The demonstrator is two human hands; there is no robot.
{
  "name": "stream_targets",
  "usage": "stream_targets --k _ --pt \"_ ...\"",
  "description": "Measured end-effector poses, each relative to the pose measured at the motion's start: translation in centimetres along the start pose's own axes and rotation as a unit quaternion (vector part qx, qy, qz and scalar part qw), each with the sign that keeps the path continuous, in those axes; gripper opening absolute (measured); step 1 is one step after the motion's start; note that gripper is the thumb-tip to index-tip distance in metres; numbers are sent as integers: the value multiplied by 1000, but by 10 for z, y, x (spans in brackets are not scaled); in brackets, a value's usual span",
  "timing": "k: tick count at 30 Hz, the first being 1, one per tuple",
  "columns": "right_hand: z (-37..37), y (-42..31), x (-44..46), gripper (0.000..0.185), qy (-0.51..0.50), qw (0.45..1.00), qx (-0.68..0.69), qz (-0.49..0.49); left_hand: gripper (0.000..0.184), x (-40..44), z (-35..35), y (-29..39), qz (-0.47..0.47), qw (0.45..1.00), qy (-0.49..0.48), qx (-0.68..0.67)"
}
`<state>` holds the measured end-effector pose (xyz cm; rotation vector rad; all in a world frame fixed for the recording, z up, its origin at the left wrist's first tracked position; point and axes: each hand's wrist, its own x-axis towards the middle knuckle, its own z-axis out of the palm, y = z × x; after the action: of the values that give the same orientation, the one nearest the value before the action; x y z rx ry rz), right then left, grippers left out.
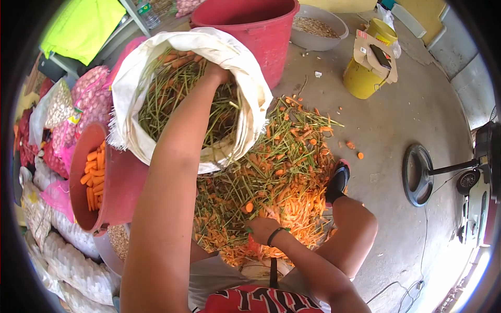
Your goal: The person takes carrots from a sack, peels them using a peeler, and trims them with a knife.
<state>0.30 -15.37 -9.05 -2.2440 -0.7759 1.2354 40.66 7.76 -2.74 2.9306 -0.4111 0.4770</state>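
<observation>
My left hand (pixel 218 74) reaches into a white woven sack (pixel 255 78) with a rolled-down rim. Its fingers are hidden among the green carrot stalks (pixel 169 96) inside, where some carrots (pixel 180 60) show at the far side. Low over the pile of orange carrot peelings (pixel 297 208), my right hand (pixel 264 229) is closed around a small green-handled tool, mostly covered by the fingers. Cut stalks and carrot ends (pixel 279 172) are heaped beyond the peelings. A reddish tub (pixel 122 188) holding orange carrots (pixel 94 175) tilts beside the sack.
Behind the sack stands a large red tub (pixel 261 41), near a grey basin (pixel 336 36). A yellow bucket (pixel 360 81) carries cardboard and a dark phone (pixel 380 56). Filled bags (pixel 78 261) line the left; a round black stand base (pixel 416 175) and cable lie right.
</observation>
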Motion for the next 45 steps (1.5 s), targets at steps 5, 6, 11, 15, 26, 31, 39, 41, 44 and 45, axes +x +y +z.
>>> stream_targets --k 5,6,11,15,26,31,39,41,44,45 --pt "2 7 -2 43 7 1000 -4 -11 57 -7 8 2 -79 996 -28 -7" --pt "4 10 0 43 12 1000 -10 -13 55 -9 12 -8 -30 999 22 -20" --pt "0 15 -10 34 61 998 -7 0 37 -92 -89 14 -84 954 -32 -285" --pt "-2 12 -22 36 115 992 -47 -6 37 -180 -156 51 -221 756 -63 -613" --pt "29 -2 -63 17 429 885 93 -153 30 -430 -121 200 -262 778 -58 -568" --pt "49 -4 -64 16 393 911 45 -119 24 -461 -119 229 -194 824 -60 -528" --pt "27 8 -61 51 242 968 45 -55 33 -471 -122 213 -391 604 17 -694" --pt "29 4 -63 61 328 936 62 -112 36 -478 -112 207 -416 554 6 -721" --pt "38 -14 -69 64 405 892 84 -182 39 -481 -98 205 -389 452 -50 -801" --pt "38 -15 -70 62 408 888 65 -201 39 -481 -94 210 -393 440 -59 -806"
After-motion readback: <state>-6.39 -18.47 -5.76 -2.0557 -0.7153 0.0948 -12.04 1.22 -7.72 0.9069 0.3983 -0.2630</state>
